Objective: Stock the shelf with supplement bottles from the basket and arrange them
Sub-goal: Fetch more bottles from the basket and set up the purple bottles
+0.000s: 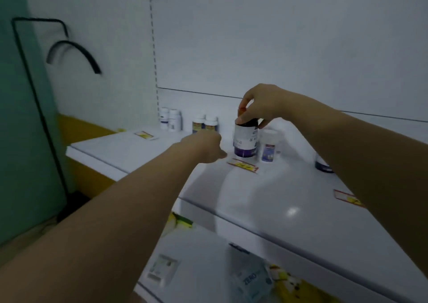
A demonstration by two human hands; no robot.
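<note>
While it stands upright on the shelf, the dark bottle is straight below your right hand, whose grip pinches the cap from above. Your left hand, near on its left, is blurred; its grip I cannot tell. A white bottle stands just beside.

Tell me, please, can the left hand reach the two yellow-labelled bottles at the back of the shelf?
Probably yes: the left hand is just in front of the two yellow-labelled bottles, nothing between; the dark bottle held by the right hand stands off to the side.
</note>
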